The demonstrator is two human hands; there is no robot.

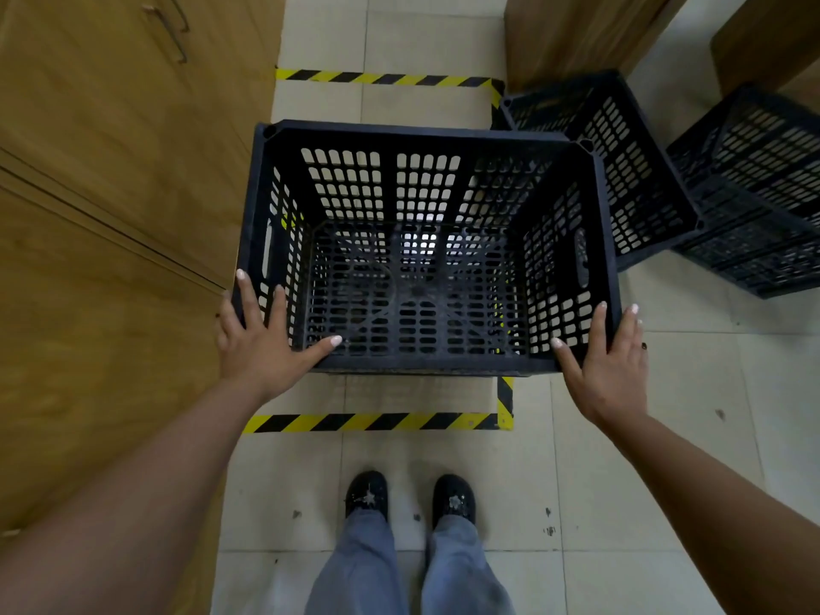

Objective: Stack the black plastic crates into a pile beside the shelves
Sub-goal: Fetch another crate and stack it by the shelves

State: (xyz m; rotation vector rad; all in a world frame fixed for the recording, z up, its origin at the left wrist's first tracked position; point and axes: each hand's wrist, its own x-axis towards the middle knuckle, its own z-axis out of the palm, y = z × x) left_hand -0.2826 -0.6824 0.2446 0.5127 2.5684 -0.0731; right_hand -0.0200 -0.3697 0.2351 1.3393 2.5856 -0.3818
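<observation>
Pale square floor tiles [443, 42] are running the length of a narrow aisle, scuffed with dark spots near the person's black shoes [410, 497]. Yellow-and-black hazard tape [372, 422] is marking a rectangular bay on the tiles, with one strip near the feet, one at the far end, and a short run down the right side.

Inside that bay an open-topped black plastic crate [426, 139] with slotted walls and base is sitting, or being held just above the floor; which of the two cannot be told. The left hand [262, 344] is lying over its near-left corner, fingers spread straight, thumb reaching inside along the near rim. The right hand [608, 361] is lying over the near-right corner the same way, fingers extended along the rim. Neither hand is curling round anything.

Wooden cabinets [111, 215] are lining the left side, nearly touching the crate's left wall. A second crate [621, 139] is standing just beside the far-right corner, turned at an angle, and a third crate [763, 179] is crowding against it further right. Wooden furniture panels [577, 33] are rising behind them. Open tiles are lying behind the crate toward the feet and out to the near right.
</observation>
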